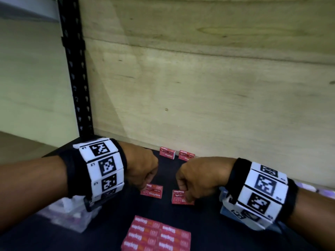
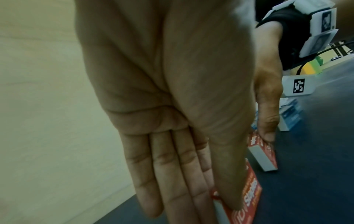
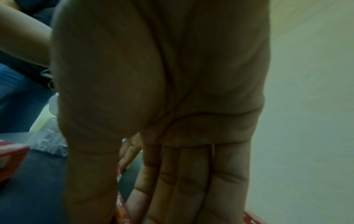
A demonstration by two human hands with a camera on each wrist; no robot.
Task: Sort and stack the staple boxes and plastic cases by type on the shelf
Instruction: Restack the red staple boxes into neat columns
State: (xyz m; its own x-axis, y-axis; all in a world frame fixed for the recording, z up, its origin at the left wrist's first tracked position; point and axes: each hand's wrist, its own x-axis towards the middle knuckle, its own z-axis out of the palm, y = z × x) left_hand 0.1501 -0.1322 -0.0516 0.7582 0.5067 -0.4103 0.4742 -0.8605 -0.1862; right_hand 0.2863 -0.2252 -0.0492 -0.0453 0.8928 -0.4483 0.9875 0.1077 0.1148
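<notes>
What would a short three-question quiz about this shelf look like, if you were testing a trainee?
1. True or false: the left hand holds a clear plastic bag.
2. How many single red staple boxes stand side by side against the wooden back wall?
3. Which lies nearest the camera in the head view? A. the block of stacked staple boxes B. the staple box at the right hand C. the black shelf post

Key
1. False: it pinches a red staple box.
2. Two.
3. A.
</notes>
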